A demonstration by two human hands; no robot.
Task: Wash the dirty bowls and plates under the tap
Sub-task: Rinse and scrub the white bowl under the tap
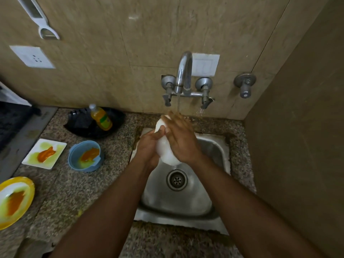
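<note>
Left hand (149, 146) grips smooth white bowl (165, 148); right hand (181, 140) rubs flat (tap (183, 71) running).

— Which colours show on the speckled brown-grey granite worktop (74, 192)?
— A white square plate (44, 153), a pale blue round bowl (86, 155) and a yellow-rimmed round plate (15, 201), all smeared orange.
— And above the grey steel sink (214, 151)?
— A plain white dish (166, 151).

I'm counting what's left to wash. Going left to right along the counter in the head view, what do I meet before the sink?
Yellow plate → white square plate → blue bowl → sink, where the left hand and right hand hold a white dish under the tap.
</note>
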